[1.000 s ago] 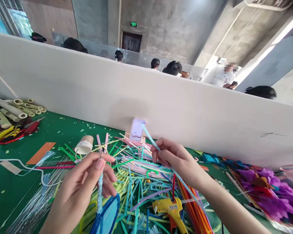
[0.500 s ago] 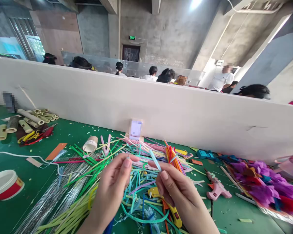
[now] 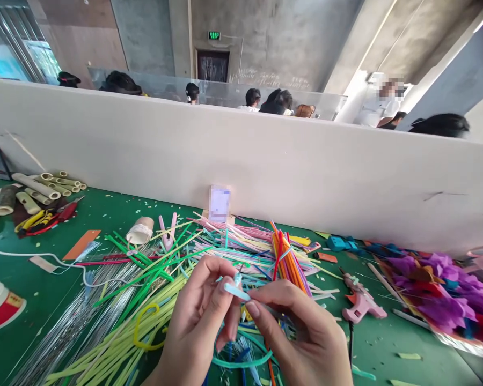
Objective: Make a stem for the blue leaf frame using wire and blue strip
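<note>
One pale-blue strip (image 3: 236, 292) is held at the lower centre of the frame, its long axis slanting gently down from left to right. Its right end is pinched between thumb and forefinger of the right hand (image 3: 306, 327); its left end is met by the thumb of the left hand (image 3: 199, 319), by whose nearly closed fingers a thin wire (image 3: 241, 269) seems gripped, its tip pointing up just behind the strip. Neither hand is clearly nearer. Farther right, a pink glue gun (image 3: 362, 308) is seen.

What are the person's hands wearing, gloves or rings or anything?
The left hand and the right hand are both bare: no gloves. I see no rings, though some fingers are partly hidden. No sleeves or bracelets show either.
</note>
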Available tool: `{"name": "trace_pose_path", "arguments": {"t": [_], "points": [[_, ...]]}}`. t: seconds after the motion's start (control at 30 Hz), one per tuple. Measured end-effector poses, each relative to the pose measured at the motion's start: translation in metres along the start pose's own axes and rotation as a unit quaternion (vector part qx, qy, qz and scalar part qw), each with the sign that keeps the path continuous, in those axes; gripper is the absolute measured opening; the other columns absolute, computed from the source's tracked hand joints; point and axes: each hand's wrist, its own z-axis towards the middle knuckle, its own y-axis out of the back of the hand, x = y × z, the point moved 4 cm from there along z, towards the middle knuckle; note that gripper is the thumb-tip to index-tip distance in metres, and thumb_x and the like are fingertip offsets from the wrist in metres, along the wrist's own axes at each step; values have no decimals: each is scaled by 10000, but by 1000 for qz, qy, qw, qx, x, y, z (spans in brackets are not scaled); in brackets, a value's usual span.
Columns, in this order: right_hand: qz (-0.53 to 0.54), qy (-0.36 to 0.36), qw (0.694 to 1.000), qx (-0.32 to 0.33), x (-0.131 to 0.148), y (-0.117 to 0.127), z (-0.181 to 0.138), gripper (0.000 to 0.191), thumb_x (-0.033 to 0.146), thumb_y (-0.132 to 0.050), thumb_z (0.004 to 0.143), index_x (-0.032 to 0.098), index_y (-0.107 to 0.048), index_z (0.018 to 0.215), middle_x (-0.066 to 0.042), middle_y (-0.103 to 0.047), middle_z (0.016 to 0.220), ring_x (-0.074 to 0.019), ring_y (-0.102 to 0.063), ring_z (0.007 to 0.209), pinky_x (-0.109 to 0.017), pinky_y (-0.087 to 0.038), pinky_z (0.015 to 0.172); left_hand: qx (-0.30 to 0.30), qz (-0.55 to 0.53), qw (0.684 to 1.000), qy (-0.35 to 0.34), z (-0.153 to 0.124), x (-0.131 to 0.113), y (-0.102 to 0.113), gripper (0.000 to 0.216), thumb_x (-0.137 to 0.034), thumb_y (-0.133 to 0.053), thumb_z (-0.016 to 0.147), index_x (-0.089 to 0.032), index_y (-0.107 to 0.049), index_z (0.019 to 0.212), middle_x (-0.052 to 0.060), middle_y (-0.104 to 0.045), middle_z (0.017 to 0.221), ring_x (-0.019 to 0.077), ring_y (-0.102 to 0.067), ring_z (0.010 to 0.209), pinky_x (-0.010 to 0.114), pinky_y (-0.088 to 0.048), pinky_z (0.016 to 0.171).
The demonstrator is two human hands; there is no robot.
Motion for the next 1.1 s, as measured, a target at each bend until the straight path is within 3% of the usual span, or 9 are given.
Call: {"name": "trace_pose_path", "arguments": {"t": [0.13,0.4,0.7,1.1], "points": [[-17,6,999,-29,2,-1,0,91,230,-688,860,244,-725,778,-19,-710,687,-170,-662,613,-241,-502,497,-3,23,1000,0,2,1,-1,316,-526,-702,841,-244,-591,929,-46,-484,529,83,-392,446,183,-290,420],[-76,-4,994,-78,8,-2,-5,134,247,-671,865,247,-680,731,2,-647,609,-139,-549,506,-241,-423,436,3,28,1000,-4,2,2,-3,294,-491,-716,834,-234,-621,941,-20,-566,576,96,-467,468,195,-387,434],[-34,-29,997,-54,8,-3,-8,141,282,-657,877,231,-678,747,-10,-661,627,-154,-599,539,-246,-446,455,81,-15,997,-9,5,1,0,177,-412,-673,903,-239,-640,918,-28,-588,599,83,-520,486,157,-421,427],[-66,-2,997,-35,8,-3,-10,127,248,-633,893,219,-662,772,7,-649,659,-119,-575,541,-231,-455,492,46,-3,998,-47,1,-7,0,141,-356,-651,924,-216,-648,928,-16,-603,616,94,-547,525,158,-455,455]]}}
